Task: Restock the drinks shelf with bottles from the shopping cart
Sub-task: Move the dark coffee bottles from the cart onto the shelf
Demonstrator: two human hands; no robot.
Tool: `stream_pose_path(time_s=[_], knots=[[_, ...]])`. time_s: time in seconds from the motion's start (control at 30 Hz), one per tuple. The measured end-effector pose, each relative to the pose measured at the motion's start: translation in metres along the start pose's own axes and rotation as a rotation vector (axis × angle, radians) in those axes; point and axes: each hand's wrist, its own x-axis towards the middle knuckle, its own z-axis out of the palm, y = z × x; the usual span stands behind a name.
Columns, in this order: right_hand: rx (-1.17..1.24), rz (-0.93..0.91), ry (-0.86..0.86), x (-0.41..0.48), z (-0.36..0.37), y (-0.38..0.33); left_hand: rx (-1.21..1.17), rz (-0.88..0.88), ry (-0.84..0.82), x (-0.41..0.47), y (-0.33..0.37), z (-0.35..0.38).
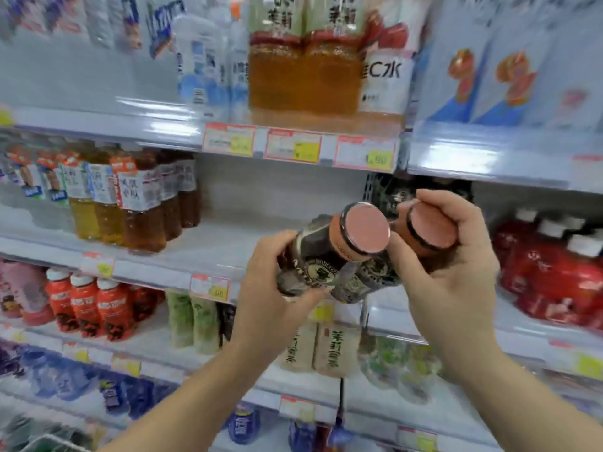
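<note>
Restocking under way: your left hand grips a pink-capped bottle, your right hand a second bottle, both before the drinks shelf gap, neither yet placed.

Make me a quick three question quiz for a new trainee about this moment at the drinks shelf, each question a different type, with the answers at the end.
1. True or false: the left hand holds nothing.
2. The caps on the two dark bottles are: A green, B pink, C white.
3. Where on the middle shelf is there bare space for them?
Key: 1 false, the left hand and right hand each grip one bottle. 2 B. 3 Right of the brown tea bottles.
</note>
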Motion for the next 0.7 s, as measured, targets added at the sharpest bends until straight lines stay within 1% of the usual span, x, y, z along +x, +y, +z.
stream_pose_path(time_s=[0.1, 0.27, 0.37, 0.57, 0.7], knots=[[-0.114, -0.099, 0.035, 0.004, -0.032, 0.013, -0.070, 0.019, -0.077, 0.012, 0.007, 0.036], [-0.322, -0.111, 0.047, 0.009, -0.081, 0.048, -0.093, -0.005, -0.217, 0.027, 0.008, 0.092], [-0.398, -0.044, 0.039, 0.012, -0.102, 0.070, -0.082, -0.040, -0.281, 0.033, 0.007, 0.120], [-0.385, 0.118, 0.088, 0.041, -0.114, 0.096, -0.111, -0.182, -0.373, 0.043, 0.000, 0.159], [-0.350, 0.246, 0.072, 0.071, -0.116, 0.116, -0.160, -0.270, -0.357, 0.048, -0.002, 0.176]])
